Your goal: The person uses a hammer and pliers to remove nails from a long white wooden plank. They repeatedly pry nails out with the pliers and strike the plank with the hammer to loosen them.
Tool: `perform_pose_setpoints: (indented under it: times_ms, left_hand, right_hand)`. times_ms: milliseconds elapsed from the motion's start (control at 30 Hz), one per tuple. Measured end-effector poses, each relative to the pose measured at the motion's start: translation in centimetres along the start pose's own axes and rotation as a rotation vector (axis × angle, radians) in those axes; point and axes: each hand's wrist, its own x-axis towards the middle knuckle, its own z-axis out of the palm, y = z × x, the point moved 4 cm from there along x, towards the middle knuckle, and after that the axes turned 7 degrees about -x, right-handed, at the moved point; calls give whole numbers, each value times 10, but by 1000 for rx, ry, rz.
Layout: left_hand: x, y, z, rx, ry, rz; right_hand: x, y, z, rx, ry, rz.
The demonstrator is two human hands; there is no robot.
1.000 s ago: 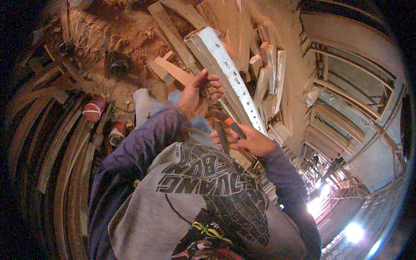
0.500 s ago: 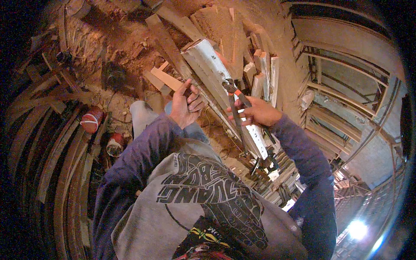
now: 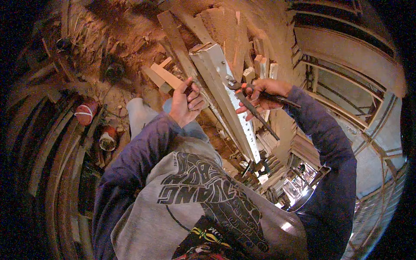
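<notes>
My right hand point(image 3: 269, 92) holds a pair of dark long-handled pincers point(image 3: 255, 108) with orange marks near the pivot. Their handles are spread apart, and the jaws lie over or against the white face of a long beam point(image 3: 220, 68); contact is hard to judge. Small dark spots dot that face. Left of the beam, my left hand point(image 3: 187, 103) is closed with its fingers curled; whatever it may hold is too small to make out. Just beyond its fingertips lies a pale wood offcut point(image 3: 166, 76).
A dark plank point(image 3: 175, 37) lies alongside the beam, and short wood blocks point(image 3: 260, 63) are stacked to its right. Curved-looking long boards point(image 3: 56, 160) fill the left side. Two red-and-white containers, one a bucket point(image 3: 86, 113), the other a can point(image 3: 108, 138), stand near them.
My right hand has moved up and right, turning the pincers so their handles point to the lower right. The left hand stays curled in nearly the same place.
</notes>
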Motion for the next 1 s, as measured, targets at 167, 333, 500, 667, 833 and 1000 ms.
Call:
perform_pose_setpoints:
  times_ms: [167, 333, 500, 667, 833, 1000]
  left_hand:
    - [0, -1, 4, 35, -27, 5]
    - [2, -8, 0, 84, -2, -5]
    - [2, -11, -6, 84, -29, -31]
    - [1, -8, -8, 91, -38, -8]
    - [-4, -4, -10, 119, -76, 5]
    - [-1, -3, -13, 29, -63, 24]
  right_hand:
    - [0, 4, -3, -238, 133, -88]
    - [6, 9, -9, -377, 168, -150]
    - [12, 27, -15, -406, 171, -253]
    - [26, 65, -19, -526, 371, -391]
    - [44, 106, -7, -658, 589, -636]
    - [49, 138, 33, -675, 439, -529]
